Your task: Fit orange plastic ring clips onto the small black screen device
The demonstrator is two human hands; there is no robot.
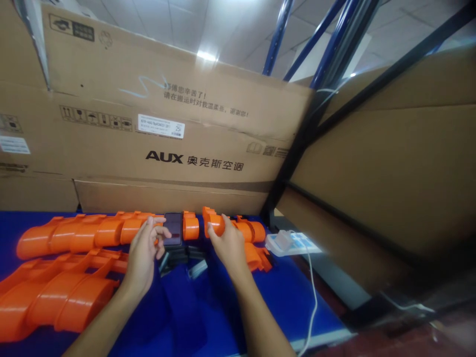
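My right hand (229, 245) has its thumb and fingers closed around an orange curved plastic part (214, 224) near the back of the blue table. My left hand (143, 255) holds nothing; its fingers are apart and slightly bent, just left of a dark-screened phone (173, 229). Between the hands another orange part (191, 228) stands beside the phone. Small black pieces (182, 254) and a pale grey piece (198, 268) lie on the blue surface below the phone.
Rows of orange parts (76, 235) and larger ones (55, 297) fill the left. More orange parts (257, 257) lie beyond my right hand, near a white power strip (292, 244) with a trailing cable. A cardboard wall (178, 183) and a dark metal post (288, 166) bound the table.
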